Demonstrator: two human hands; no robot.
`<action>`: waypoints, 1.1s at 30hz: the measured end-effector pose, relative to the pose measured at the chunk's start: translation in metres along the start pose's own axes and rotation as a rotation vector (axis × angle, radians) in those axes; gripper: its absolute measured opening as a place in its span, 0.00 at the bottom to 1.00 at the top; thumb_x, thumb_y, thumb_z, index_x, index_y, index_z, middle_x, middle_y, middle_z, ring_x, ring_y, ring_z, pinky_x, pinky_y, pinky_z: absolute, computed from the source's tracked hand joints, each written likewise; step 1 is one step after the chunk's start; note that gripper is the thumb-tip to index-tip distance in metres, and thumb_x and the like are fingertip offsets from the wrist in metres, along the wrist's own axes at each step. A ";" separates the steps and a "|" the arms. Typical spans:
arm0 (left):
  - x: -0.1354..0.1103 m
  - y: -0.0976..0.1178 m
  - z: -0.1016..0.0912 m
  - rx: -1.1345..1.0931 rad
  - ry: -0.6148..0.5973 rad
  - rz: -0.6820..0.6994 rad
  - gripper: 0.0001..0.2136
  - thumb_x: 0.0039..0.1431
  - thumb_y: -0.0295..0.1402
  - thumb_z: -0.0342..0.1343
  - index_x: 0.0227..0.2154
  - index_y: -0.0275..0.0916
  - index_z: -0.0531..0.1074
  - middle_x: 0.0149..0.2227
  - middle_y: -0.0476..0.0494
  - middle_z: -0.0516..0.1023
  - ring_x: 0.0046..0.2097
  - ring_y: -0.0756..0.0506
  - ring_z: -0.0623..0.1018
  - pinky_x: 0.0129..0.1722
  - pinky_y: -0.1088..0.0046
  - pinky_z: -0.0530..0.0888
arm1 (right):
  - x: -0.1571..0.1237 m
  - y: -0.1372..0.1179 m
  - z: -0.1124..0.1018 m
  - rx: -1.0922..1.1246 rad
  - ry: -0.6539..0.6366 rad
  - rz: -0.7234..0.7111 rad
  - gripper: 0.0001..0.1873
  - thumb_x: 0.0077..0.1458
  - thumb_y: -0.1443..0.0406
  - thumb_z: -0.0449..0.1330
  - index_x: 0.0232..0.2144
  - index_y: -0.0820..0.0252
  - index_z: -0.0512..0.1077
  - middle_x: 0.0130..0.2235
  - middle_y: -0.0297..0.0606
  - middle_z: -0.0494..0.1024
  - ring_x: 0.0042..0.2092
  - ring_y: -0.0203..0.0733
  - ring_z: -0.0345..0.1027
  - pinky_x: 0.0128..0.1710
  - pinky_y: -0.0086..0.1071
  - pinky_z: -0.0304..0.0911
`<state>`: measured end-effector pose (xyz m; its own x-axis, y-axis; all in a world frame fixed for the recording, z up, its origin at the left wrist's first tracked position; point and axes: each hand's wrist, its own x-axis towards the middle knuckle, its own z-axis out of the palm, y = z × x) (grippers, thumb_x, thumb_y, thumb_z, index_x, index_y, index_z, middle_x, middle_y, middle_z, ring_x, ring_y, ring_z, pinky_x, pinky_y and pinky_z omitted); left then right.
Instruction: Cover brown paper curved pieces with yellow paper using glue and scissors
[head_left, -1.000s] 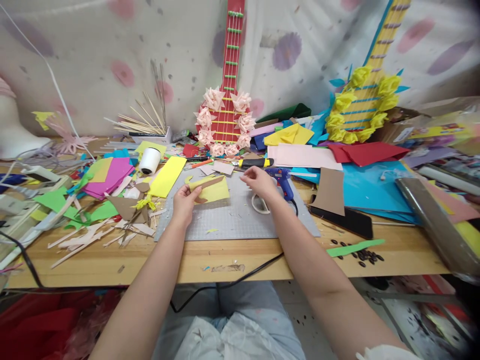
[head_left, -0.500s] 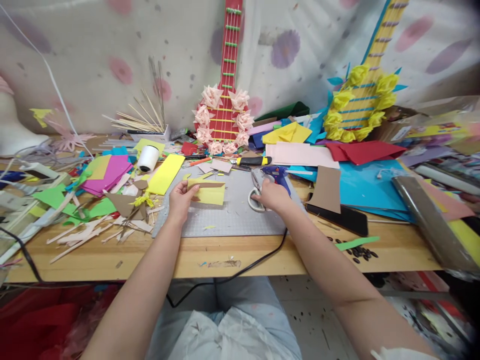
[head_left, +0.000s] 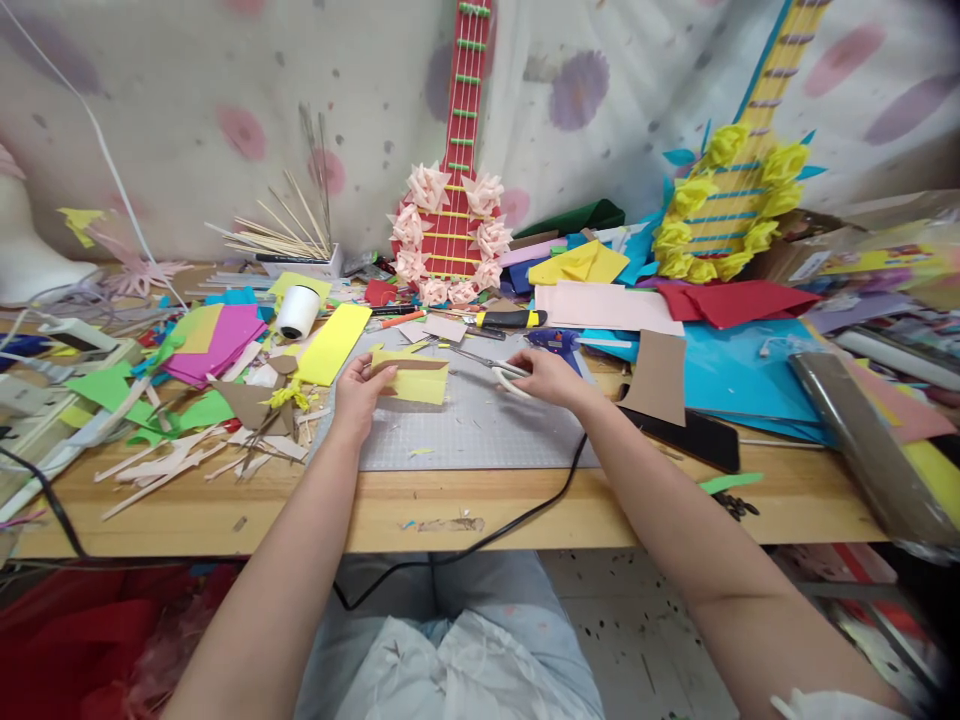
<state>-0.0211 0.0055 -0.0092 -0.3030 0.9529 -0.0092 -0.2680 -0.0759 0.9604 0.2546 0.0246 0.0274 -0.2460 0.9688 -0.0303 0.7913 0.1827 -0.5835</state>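
Between thumb and fingers, my left hand pinches a yellow piece of paper that has a brown strip along its upper part. My right hand is closed on the white handles of a pair of scissors. Their blades point left toward the paper, a short gap away from it. Both hands are over the grey cutting mat. Just behind my right hand lies a blue glue gun.
Paper scraps, a white roll and a yellow sheet lie left. A black phone under brown card and blue sheets lie right. A red paper guitar stands behind. A black cable crosses the table edge.
My right hand has lifted the scissors off the mat and turned them, so the blades now point left toward the paper. My left hand keeps its hold on the yellow piece.
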 end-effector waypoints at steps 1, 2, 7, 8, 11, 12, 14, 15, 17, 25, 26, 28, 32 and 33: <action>0.001 0.000 -0.001 -0.004 0.001 -0.002 0.24 0.29 0.32 0.66 0.35 0.37 0.68 0.31 0.47 0.77 0.27 0.50 0.75 0.22 0.77 0.70 | 0.002 0.000 -0.001 0.043 -0.054 -0.015 0.20 0.39 0.56 0.63 0.35 0.62 0.71 0.37 0.40 0.76 0.37 0.41 0.69 0.35 0.30 0.60; 0.001 0.000 -0.002 -0.008 0.000 -0.001 0.24 0.29 0.32 0.66 0.35 0.37 0.67 0.30 0.48 0.77 0.27 0.50 0.75 0.23 0.77 0.70 | 0.003 -0.001 -0.003 0.094 -0.119 -0.034 0.22 0.39 0.55 0.63 0.36 0.62 0.71 0.37 0.40 0.76 0.37 0.41 0.68 0.35 0.30 0.61; 0.002 0.002 -0.005 -0.027 -0.025 -0.006 0.24 0.30 0.32 0.66 0.36 0.37 0.68 0.31 0.47 0.77 0.27 0.50 0.75 0.23 0.77 0.71 | 0.005 -0.007 -0.012 0.242 -0.346 -0.139 0.24 0.41 0.55 0.62 0.40 0.63 0.68 0.40 0.40 0.74 0.39 0.40 0.67 0.38 0.31 0.60; 0.002 0.002 -0.005 -0.024 -0.031 -0.011 0.24 0.30 0.32 0.66 0.36 0.37 0.68 0.32 0.47 0.77 0.27 0.50 0.75 0.23 0.77 0.71 | 0.004 -0.009 -0.014 0.249 -0.367 -0.155 0.24 0.41 0.55 0.62 0.39 0.63 0.68 0.41 0.40 0.74 0.40 0.40 0.67 0.39 0.31 0.59; 0.001 0.002 -0.005 -0.010 -0.042 -0.020 0.25 0.30 0.32 0.67 0.36 0.37 0.68 0.31 0.47 0.77 0.27 0.50 0.75 0.24 0.77 0.71 | 0.005 -0.014 -0.018 0.306 -0.446 -0.187 0.22 0.44 0.53 0.59 0.38 0.63 0.67 0.39 0.39 0.75 0.39 0.39 0.67 0.38 0.31 0.59; 0.001 0.002 -0.005 -0.009 -0.042 -0.020 0.25 0.30 0.32 0.67 0.36 0.37 0.68 0.31 0.48 0.77 0.27 0.50 0.75 0.24 0.76 0.71 | 0.006 -0.015 -0.019 0.332 -0.480 -0.189 0.22 0.46 0.52 0.58 0.38 0.63 0.67 0.38 0.39 0.75 0.38 0.38 0.67 0.36 0.30 0.59; 0.001 0.002 -0.005 -0.010 -0.045 -0.019 0.25 0.29 0.33 0.67 0.36 0.37 0.68 0.31 0.48 0.77 0.28 0.50 0.75 0.25 0.76 0.71 | 0.009 -0.016 -0.021 0.365 -0.553 -0.189 0.21 0.46 0.51 0.57 0.35 0.63 0.66 0.34 0.38 0.75 0.35 0.36 0.66 0.33 0.29 0.58; 0.001 0.002 -0.005 -0.010 -0.049 -0.019 0.24 0.29 0.33 0.67 0.35 0.37 0.68 0.31 0.48 0.77 0.28 0.50 0.75 0.25 0.76 0.71 | 0.011 -0.017 -0.022 0.370 -0.589 -0.189 0.20 0.46 0.51 0.57 0.34 0.62 0.66 0.31 0.36 0.74 0.33 0.35 0.65 0.32 0.28 0.58; 0.001 0.001 -0.005 -0.012 -0.061 -0.020 0.24 0.30 0.33 0.67 0.36 0.37 0.68 0.31 0.48 0.77 0.28 0.50 0.75 0.25 0.76 0.71 | 0.015 -0.017 -0.022 0.361 -0.648 -0.194 0.17 0.45 0.53 0.58 0.30 0.62 0.67 0.28 0.33 0.71 0.30 0.33 0.62 0.31 0.27 0.57; -0.002 0.004 -0.003 -0.012 -0.084 -0.049 0.24 0.29 0.33 0.67 0.34 0.37 0.67 0.29 0.48 0.77 0.25 0.50 0.74 0.21 0.78 0.69 | 0.022 -0.026 -0.021 0.327 -0.745 -0.203 0.13 0.43 0.57 0.60 0.27 0.62 0.70 0.23 0.29 0.67 0.26 0.30 0.57 0.28 0.26 0.55; -0.002 0.005 -0.003 -0.012 -0.085 -0.053 0.24 0.28 0.33 0.67 0.34 0.38 0.67 0.29 0.49 0.77 0.25 0.50 0.74 0.21 0.77 0.70 | 0.022 -0.028 -0.022 0.325 -0.739 -0.204 0.14 0.43 0.57 0.61 0.28 0.62 0.70 0.23 0.29 0.67 0.26 0.30 0.57 0.28 0.26 0.55; -0.003 0.005 -0.002 -0.011 -0.087 -0.058 0.25 0.28 0.33 0.67 0.35 0.38 0.67 0.28 0.49 0.77 0.25 0.50 0.74 0.21 0.77 0.69 | 0.020 -0.031 -0.024 0.322 -0.734 -0.195 0.15 0.42 0.56 0.62 0.28 0.62 0.70 0.22 0.29 0.67 0.25 0.31 0.57 0.27 0.27 0.54; -0.003 0.004 -0.002 -0.018 -0.087 -0.058 0.24 0.29 0.32 0.67 0.35 0.38 0.67 0.28 0.49 0.77 0.25 0.50 0.74 0.21 0.77 0.69 | 0.019 -0.037 -0.026 0.322 -0.733 -0.150 0.15 0.40 0.56 0.63 0.25 0.62 0.69 0.20 0.29 0.66 0.24 0.30 0.56 0.24 0.27 0.52; -0.002 0.003 -0.002 -0.021 -0.091 -0.058 0.24 0.29 0.32 0.67 0.34 0.38 0.67 0.28 0.49 0.76 0.25 0.50 0.74 0.21 0.77 0.69 | 0.019 -0.037 -0.027 0.323 -0.734 -0.140 0.14 0.40 0.57 0.63 0.24 0.62 0.68 0.19 0.29 0.65 0.23 0.30 0.56 0.24 0.27 0.51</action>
<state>-0.0236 0.0024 -0.0067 -0.2028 0.9785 -0.0384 -0.3023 -0.0253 0.9529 0.2356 0.0406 0.0704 -0.7236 0.5631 -0.3990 0.5531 0.1274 -0.8233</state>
